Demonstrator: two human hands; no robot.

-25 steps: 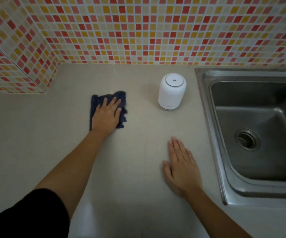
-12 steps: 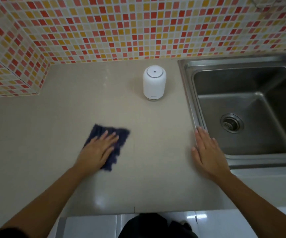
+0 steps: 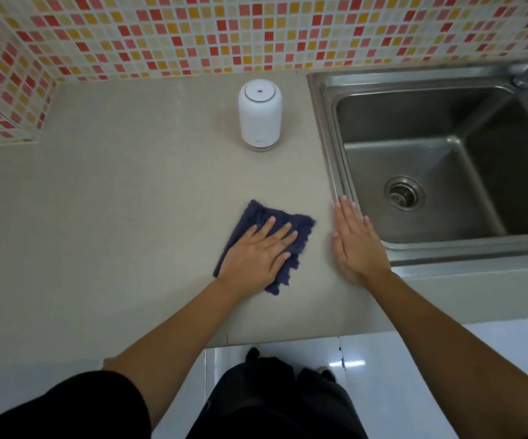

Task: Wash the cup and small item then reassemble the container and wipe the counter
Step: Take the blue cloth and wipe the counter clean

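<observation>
One upright container (image 3: 259, 115), lid upward

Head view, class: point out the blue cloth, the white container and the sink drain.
blue cloth (image 3: 257, 213): head view, bare far corner beyond the fingers.
white container (image 3: 259, 122): head view, middle of its side wall.
sink drain (image 3: 403, 193): head view, centre of the strainer.
</observation>
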